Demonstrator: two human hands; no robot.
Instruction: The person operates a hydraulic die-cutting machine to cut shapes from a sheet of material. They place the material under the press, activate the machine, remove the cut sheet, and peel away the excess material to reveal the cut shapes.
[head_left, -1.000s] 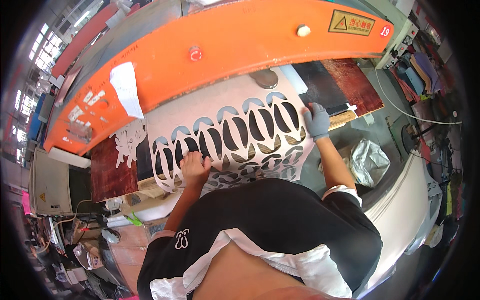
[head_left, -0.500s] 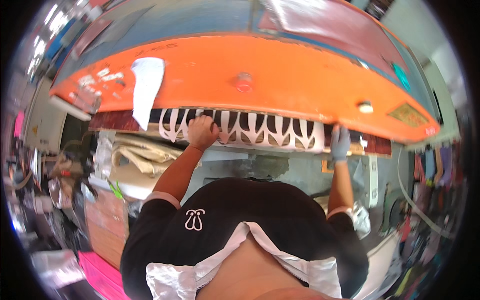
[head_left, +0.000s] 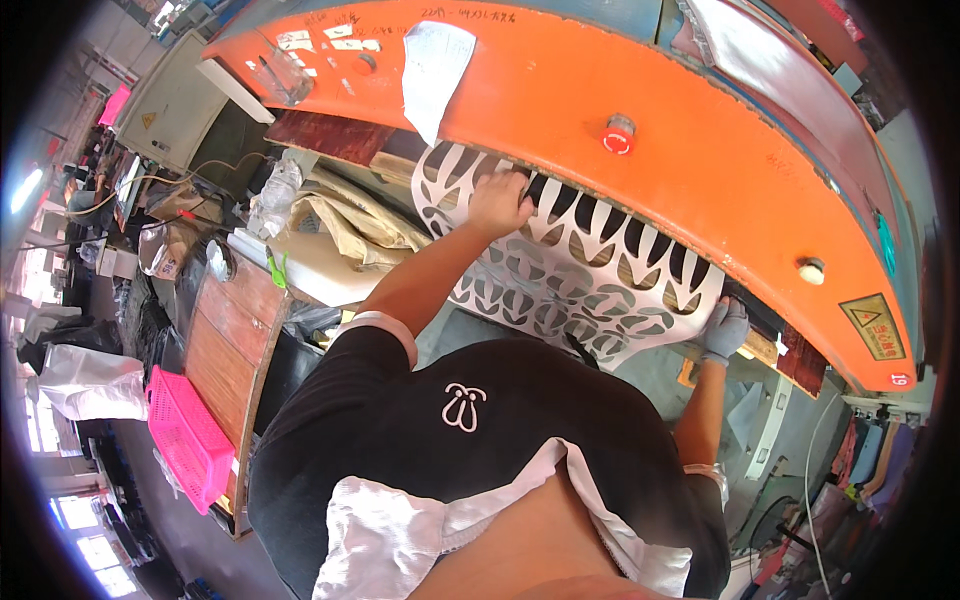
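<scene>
From here I see the die-cut pale sheet (head_left: 566, 249) under my curled left hand (head_left: 499, 204), its longer visible span running along the orange press beam (head_left: 690, 165) to my gloved right hand (head_left: 725, 329); whether either grip pinches, I can't tell.

Across the top of the frame, the orange beam (head_left: 700, 170) looks like painted metal with a smooth, faintly glossy coat, scuffed in places, bearing a shiny red plastic button (head_left: 618, 136) and a matt white paper piece (head_left: 436, 75). The pale cut-out sheet (head_left: 625, 283) at centre is thin, smooth and matt, beside a matt grey cloth glove (head_left: 724, 338). At lower left, a pink basket (head_left: 188, 440) of perforated plastic stands near a reddish wooden board (head_left: 232, 325) with a worn sheen.
</scene>
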